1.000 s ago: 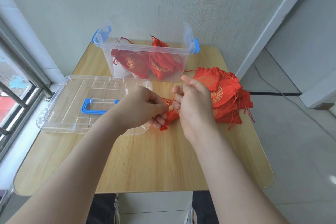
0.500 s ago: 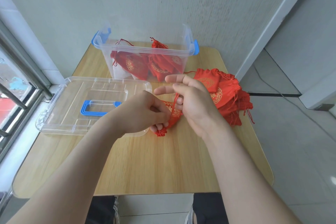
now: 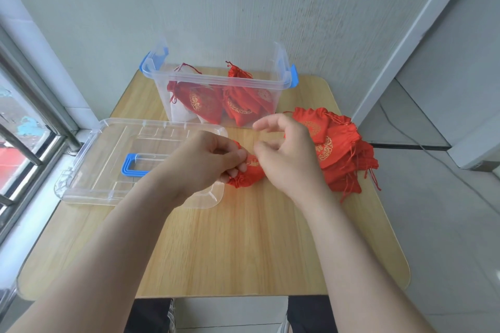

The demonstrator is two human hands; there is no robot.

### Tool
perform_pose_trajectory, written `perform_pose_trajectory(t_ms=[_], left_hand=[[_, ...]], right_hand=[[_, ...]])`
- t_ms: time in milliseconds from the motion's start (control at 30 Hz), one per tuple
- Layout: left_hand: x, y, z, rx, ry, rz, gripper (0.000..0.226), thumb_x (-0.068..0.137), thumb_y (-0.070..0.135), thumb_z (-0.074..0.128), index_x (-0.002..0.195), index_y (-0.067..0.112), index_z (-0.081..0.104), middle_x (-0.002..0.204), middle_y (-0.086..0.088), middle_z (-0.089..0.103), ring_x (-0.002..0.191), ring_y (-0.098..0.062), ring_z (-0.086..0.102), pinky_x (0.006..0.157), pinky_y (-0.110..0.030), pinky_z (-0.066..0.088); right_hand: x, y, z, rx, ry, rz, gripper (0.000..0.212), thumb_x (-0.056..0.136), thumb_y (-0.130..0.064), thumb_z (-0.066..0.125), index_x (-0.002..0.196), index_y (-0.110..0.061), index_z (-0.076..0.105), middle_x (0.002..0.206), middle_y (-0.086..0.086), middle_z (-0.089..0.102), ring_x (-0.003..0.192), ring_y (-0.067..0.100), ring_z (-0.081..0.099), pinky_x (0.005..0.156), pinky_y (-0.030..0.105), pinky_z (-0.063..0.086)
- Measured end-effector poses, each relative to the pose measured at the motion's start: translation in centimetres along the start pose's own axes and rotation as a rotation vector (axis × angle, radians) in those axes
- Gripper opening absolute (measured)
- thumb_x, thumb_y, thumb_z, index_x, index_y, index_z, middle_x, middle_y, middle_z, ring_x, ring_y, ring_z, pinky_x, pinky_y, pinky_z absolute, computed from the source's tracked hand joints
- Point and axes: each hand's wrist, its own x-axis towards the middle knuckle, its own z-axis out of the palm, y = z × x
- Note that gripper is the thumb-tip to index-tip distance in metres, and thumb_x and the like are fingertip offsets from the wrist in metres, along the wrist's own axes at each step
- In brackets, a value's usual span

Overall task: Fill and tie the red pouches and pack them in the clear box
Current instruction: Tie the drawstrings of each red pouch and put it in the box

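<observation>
Red pouch (image 3: 247, 174) | pinched in left hand (image 3: 205, 162) grip | right hand (image 3: 286, 159) just beside, fingers loose

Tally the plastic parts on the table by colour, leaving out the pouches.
Clear: 2, the box and its lid
Blue: 3, two latches and the lid handle
Total: 5

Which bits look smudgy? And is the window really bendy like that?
Head view: the raised fingers of the right hand are smeared; the left hand and the red pouch it pinches look sharper. Head view: the wide lens bows the window frame and table edge, so they're not really bent.
</observation>
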Motion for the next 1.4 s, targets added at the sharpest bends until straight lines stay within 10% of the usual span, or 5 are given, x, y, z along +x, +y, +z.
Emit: perform_pose_trajectory(t_ms=[133,333,667,900,1400], left_hand=[[0.3,-0.4,-0.4,-0.135,-0.009,-0.013,0.028,0.104,0.018,0.066,0.098,-0.008,0.075,0.105,-0.038,0.069,0.087,-0.034,0.067,0.1,-0.058,0.057],[0.1,-0.4,-0.8,-0.197,-0.051,-0.074,0.026,0.101,0.017,0.071,0.103,-0.008,0.078,0.111,-0.041,0.066,0.084,-0.028,0.059,0.089,-0.039,0.053],[0.1,0.5,-0.8,-0.539,-0.139,-0.179,0.048,0.072,-0.009,0.061,0.115,-0.029,0.058,0.104,-0.023,0.065,0.086,-0.025,0.06,0.079,-0.028,0.058],[-0.3,0.4,-0.1,0.017,0.173,-0.004,0.06,0.074,-0.007,0.083,0.117,0.032,0.07,0.128,0.0,0.062,0.092,-0.019,0.075,0.079,-0.033,0.063],[-0.8,1.2,0.6,0.253,0.224,0.201,0.013,0.085,0.005,0.072,0.09,0.017,0.073,0.087,0.011,0.077,0.079,0.0,0.075,0.076,-0.021,0.058]], right_hand=[[-0.9,-0.6,0.2,-0.15,-0.139,-0.228,0.028,0.077,-0.014,0.079,0.099,-0.031,0.074,0.09,-0.012,0.073,0.081,0.004,0.069,0.07,0.016,0.052],[-0.4,0.7,0.4,-0.339,-0.144,-0.402,0.027,0.084,-0.014,0.086,0.107,-0.025,0.079,0.092,-0.006,0.063,0.081,0.017,0.065,0.075,0.043,0.057],[-0.5,1.3,0.3,-0.498,-0.123,-0.483,0.015,0.1,-0.014,0.07,0.105,-0.019,0.083,0.089,0.002,0.059,0.077,0.025,0.064,0.068,0.045,0.055],[-0.8,1.1,0.3,-0.159,-0.227,-0.036,0.014,0.098,-0.013,0.071,0.093,-0.022,0.082,0.082,-0.01,0.078,0.081,0.006,0.073,0.081,0.034,0.06],[-0.3,0.8,-0.3,0.671,-0.322,0.563,0.005,0.1,-0.004,0.07,0.1,0.0,0.072,0.074,0.007,0.057,0.063,0.011,0.05,0.058,0.023,0.039]])
